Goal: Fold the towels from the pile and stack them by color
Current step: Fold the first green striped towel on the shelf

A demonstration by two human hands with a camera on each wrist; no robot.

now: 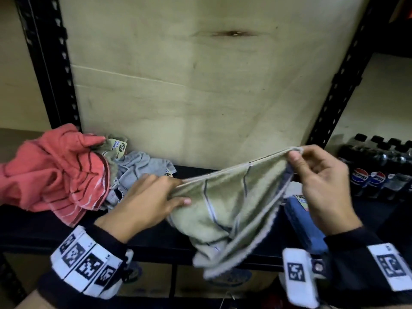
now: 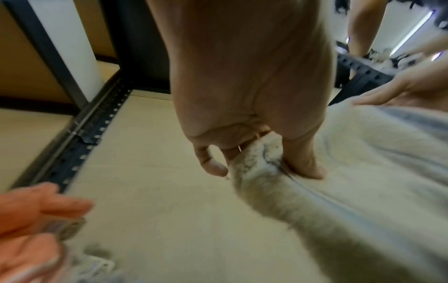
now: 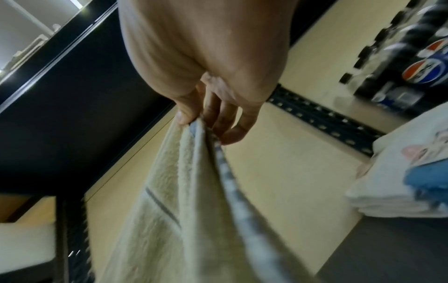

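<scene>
You held the beige towel (image 1: pixel 225 204) in the air above the shelf (image 1: pixel 33 221), left hand (image 1: pixel 147 201) and right hand (image 1: pixel 321 181) each pinching its top edge; pulling that edge taut first would probably have squared the fold.

Left hand (image 1: pixel 153 202) and right hand (image 1: pixel 321 181) raised apart — fingers (image 3: pixel 186 113) pinched.

Dim, warm indoor light; wrist views smeared by motion blur, edges perhaps bowed
</scene>
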